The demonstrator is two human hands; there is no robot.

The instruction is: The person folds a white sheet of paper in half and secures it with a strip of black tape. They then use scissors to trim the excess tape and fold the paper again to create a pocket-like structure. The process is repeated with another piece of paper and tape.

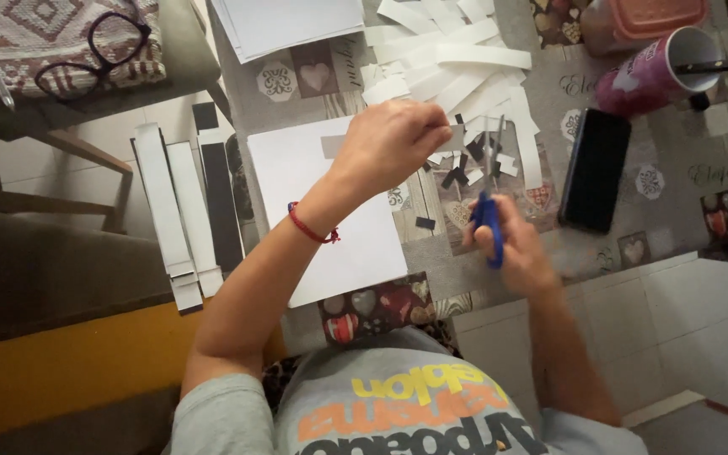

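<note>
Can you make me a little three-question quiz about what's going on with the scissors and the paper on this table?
1. True or false: the right hand holds the blue-handled scissors with the blades pointing away from the person.
2. What does the left hand pinch? A) a pen B) a thin paper strip C) the dark phone
3. Fill in: the black glasses lie on a patterned ____, away from the white sheet.

Key: 1 true; 2 B; 3 cushion.
</note>
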